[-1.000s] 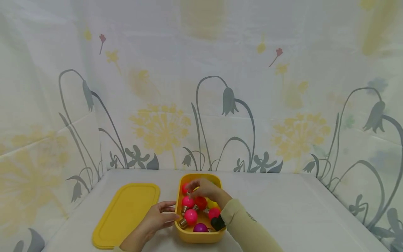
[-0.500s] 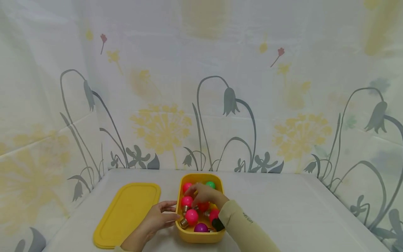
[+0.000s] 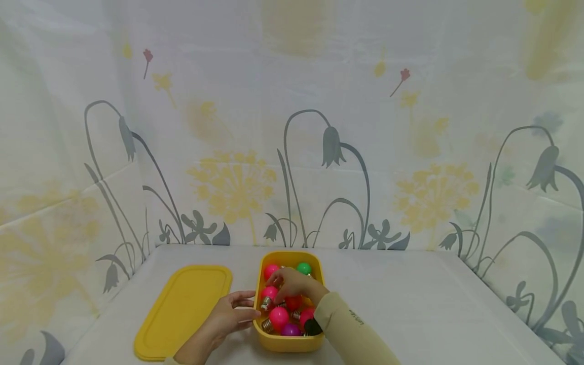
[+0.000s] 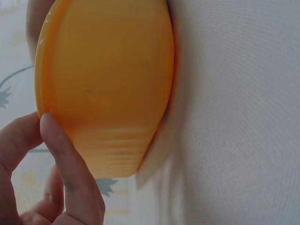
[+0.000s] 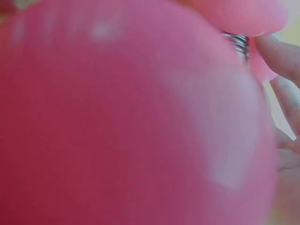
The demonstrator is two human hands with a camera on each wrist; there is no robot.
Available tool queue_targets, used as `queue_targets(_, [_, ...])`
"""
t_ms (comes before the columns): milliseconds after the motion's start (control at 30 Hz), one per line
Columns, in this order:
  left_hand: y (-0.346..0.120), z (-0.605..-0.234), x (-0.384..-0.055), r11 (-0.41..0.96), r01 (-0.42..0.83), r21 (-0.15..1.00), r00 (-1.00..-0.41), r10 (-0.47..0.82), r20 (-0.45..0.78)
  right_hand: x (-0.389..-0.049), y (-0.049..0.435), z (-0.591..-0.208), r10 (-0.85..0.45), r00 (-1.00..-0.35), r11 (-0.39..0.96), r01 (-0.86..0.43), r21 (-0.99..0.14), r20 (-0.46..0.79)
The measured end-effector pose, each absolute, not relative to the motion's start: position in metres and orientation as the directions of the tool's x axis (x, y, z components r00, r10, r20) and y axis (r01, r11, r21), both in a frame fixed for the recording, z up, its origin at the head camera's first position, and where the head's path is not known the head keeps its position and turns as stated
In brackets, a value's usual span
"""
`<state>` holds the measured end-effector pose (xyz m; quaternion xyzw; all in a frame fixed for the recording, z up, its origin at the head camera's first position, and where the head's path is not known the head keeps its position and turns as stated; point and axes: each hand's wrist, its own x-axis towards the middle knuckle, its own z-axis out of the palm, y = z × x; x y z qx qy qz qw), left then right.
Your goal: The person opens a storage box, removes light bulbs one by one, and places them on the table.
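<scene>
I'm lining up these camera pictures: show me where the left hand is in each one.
Head: low, left of centre; the left hand touches the left side of the yellow container.
Left wrist: lower left corner; the left hand is at the container's rim.
Right wrist: not in it; the fingers at the right edge belong to the right hand.
Shared landmark: the container's rim, in the head and left wrist views.

Pink, red, green and purple bulbs [image 3: 279, 319] lie jumbled in a round-cornered yellow box [image 3: 288, 345].
</scene>
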<state>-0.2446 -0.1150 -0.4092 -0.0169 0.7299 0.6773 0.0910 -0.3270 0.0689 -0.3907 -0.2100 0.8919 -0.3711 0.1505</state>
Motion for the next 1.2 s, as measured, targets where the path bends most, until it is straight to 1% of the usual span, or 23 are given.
queue_targets(133, [-0.115,-0.409,-0.244,0.074,-0.147,0.986,-0.983,0.101,-0.154,-0.328,0.070,-0.386,-0.476,-0.874,0.627,-0.259,-0.735,-0.098])
queue_targets(300, [-0.115,-0.409,-0.245,0.070,-0.145,0.987,-0.983,0.101,-0.151,-0.327,0.075,-0.377,-0.500,-0.864,0.601,-0.303,-0.740,-0.053])
queue_targets(467, [-0.115,-0.411,-0.246,0.066,-0.140,0.988,-0.985,0.096,-0.146,-0.326,0.082,-0.367,-0.501,-0.865,0.602,-0.319,-0.732,-0.035])
queue_targets(700, [-0.115,-0.411,-0.246,0.063,-0.151,0.986,-0.983,0.097,-0.157,-0.322,0.089,-0.356,-0.456,-0.889,0.586,-0.265,-0.766,-0.041])
queue_targets(900, [-0.115,-0.412,-0.246,0.057,-0.149,0.987,-0.983,0.099,-0.154,-0.320,0.096,-0.347,-0.401,-0.915,0.606,-0.231,-0.761,-0.042])
queue_targets(1200, [-0.114,-0.411,-0.245,0.072,-0.154,0.985,-0.984,0.079,-0.159,-0.328,0.115,-0.346,-0.362,-0.932,0.635,-0.251,-0.731,0.006])
